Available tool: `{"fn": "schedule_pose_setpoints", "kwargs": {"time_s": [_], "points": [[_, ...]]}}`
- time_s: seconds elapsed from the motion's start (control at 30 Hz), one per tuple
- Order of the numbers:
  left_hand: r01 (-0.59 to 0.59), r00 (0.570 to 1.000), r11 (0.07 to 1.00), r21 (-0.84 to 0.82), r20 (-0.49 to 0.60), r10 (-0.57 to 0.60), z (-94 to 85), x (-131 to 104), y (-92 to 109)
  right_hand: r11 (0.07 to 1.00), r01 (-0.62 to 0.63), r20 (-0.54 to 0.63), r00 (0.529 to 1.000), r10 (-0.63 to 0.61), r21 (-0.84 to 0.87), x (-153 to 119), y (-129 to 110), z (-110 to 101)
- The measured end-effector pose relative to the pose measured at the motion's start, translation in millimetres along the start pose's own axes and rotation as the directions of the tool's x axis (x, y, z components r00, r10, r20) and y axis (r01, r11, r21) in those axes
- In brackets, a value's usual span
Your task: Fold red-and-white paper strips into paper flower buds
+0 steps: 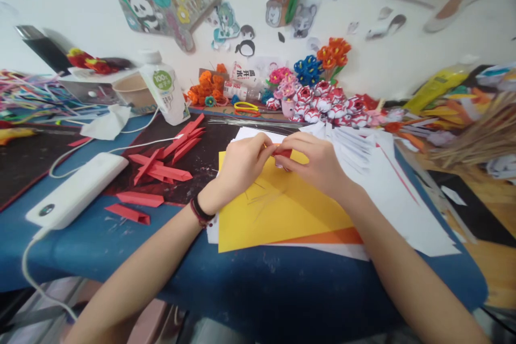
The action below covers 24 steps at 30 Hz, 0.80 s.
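Observation:
A small piece of red paper is pinched between my two hands, above a yellow sheet of paper. My left hand closes its thumb and fingertips on the paper's left end. From the other side, my right hand grips it with thumb and fingers. Much of the red paper is hidden behind the fingers. Under the yellow sheet lie an orange sheet and white sheets. Several folded red paper strips lie on the dark mat and blue tabletop to the left.
A white power bank with a cable lies at the left. Behind it stands a white bottle. Yellow-handled scissors, thin wires and red-and-white paper flowers line the back. White paper strips spread to the right.

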<state>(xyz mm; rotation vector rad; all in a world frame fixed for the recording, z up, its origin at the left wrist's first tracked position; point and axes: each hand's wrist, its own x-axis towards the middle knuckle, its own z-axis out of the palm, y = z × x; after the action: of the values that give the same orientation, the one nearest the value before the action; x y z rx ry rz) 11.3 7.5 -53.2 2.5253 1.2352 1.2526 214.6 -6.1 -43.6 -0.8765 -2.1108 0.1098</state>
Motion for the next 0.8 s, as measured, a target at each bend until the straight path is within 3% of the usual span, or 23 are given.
{"fn": "schedule_pose_setpoints", "kwargs": {"time_s": [0.17,0.3,0.6,0.8], "points": [[0.005,1.000,0.997,-0.079,-0.014,-0.006,-0.4,-0.3,3.5,0.975,0.029,-0.038,0.999,-0.038,-0.220,-2.5,-1.5,4.8],[-0.043,0.999,0.998,-0.050,-0.030,0.041,-1.1,-2.1,9.9,0.930,0.097,-0.025,0.993,-0.113,-0.355,-1.9,-6.1,5.0],[-0.101,0.992,0.995,0.003,-0.073,0.101,0.0,-3.6,13.0,0.849,0.176,-0.026,0.976,-0.218,-0.499,-0.8,-14.3,6.7],[-0.070,0.997,0.987,-0.144,0.002,0.072,-4.3,-0.1,11.5,0.847,0.131,-0.087,0.975,-0.204,-0.516,-3.2,-14.6,13.3]]}}
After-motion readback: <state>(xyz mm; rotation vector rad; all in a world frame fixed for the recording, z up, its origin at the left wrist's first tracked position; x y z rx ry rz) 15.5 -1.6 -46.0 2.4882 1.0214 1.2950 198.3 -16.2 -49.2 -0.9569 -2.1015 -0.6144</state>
